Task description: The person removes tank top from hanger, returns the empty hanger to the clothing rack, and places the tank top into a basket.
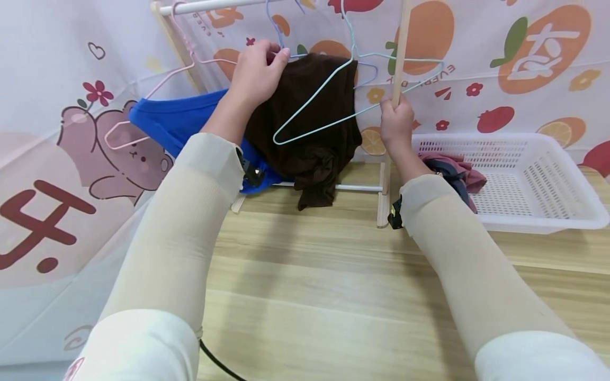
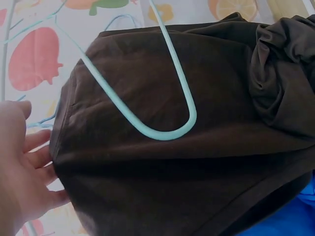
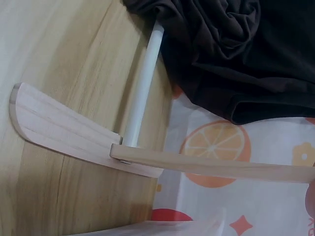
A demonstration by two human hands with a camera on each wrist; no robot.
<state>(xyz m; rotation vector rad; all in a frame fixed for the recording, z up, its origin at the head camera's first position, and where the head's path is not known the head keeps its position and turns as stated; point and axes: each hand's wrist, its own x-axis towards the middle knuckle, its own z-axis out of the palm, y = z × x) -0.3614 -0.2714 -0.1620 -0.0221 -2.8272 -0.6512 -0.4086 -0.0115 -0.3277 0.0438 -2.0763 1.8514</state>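
Note:
A dark brown garment (image 1: 310, 100) hangs on a blue-purple hanger (image 1: 366, 74), its lower part bunched. At its upper left edge is my left hand (image 1: 261, 71). In the left wrist view, the left hand (image 2: 24, 167) has its fingers extended against the cloth edge, with the thumb apart from them. An empty mint-green hanger (image 1: 314, 95) overlaps the front of the garment. My right hand (image 1: 397, 120) grips the upright wooden post (image 1: 402, 47) of the clothes rack; only a sliver of that hand shows in the right wrist view.
Left of the brown garment, a blue garment (image 1: 176, 114) hangs on a pink hanger (image 1: 164, 82). The rack's white top rail (image 1: 214, 5) runs above. To the right, a white plastic basket (image 1: 543, 225) holds reddish and dark cloth (image 1: 469, 177). A printed cloth backdrop (image 1: 476, 69) stands behind the wooden table (image 1: 305, 296).

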